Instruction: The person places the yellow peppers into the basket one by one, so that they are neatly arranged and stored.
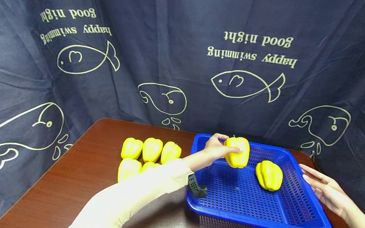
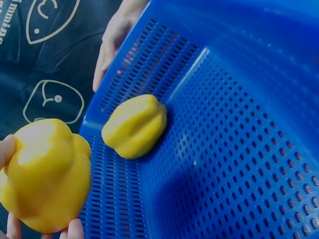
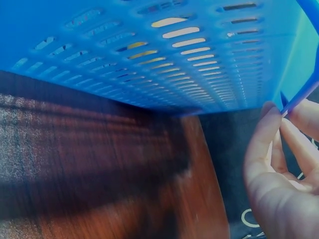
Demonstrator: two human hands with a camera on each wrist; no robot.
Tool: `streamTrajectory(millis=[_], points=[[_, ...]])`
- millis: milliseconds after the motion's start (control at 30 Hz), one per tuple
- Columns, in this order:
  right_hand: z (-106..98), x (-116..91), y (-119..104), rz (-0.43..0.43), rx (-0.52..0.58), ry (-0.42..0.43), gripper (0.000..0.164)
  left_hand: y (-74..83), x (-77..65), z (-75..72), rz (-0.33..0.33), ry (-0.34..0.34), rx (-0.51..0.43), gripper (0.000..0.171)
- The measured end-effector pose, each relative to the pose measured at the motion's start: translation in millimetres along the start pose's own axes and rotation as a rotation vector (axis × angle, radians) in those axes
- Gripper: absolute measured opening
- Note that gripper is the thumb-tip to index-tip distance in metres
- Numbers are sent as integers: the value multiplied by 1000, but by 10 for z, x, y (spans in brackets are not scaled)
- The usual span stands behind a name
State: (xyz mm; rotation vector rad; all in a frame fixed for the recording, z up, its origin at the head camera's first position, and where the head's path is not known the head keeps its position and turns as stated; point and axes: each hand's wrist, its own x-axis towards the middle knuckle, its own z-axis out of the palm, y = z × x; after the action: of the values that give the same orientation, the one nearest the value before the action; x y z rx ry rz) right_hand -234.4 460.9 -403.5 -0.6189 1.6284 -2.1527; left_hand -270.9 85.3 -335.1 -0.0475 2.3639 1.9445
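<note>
One pepper (image 1: 238,159), finger-clamped by left hand (image 1: 215,150), hung above one basket (image 1: 237,192), pinched by right hand (image 1: 330,195), seemingly for steadiness.

1. Blue perforated rectangular plastic basket (image 1: 251,222) on brown wooden table (image 1: 93,167), dark printed cloth (image 1: 174,42) at its twelve o'clock.
2. Yellow lobed bell peppers (image 1: 152,150) on table, basket's nine.
3. One pepper (image 1: 269,175) inside, toward two.
4. Another pepper (image 1: 239,158) in left hand (image 1: 214,150), above basket, toward eleven.
5. Right hand (image 1: 327,193) at three.
</note>
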Motion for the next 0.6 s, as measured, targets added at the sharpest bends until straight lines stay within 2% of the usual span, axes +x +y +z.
streamTrajectory(millis=[200, 600], points=[[2, 1, 2, -4, -31, 39, 54, 49, 67, 109, -20, 7, 35, 49], [-16, -47, -17, -15, -5, -15, 57, 23, 78, 389, -27, -53, 78, 50]])
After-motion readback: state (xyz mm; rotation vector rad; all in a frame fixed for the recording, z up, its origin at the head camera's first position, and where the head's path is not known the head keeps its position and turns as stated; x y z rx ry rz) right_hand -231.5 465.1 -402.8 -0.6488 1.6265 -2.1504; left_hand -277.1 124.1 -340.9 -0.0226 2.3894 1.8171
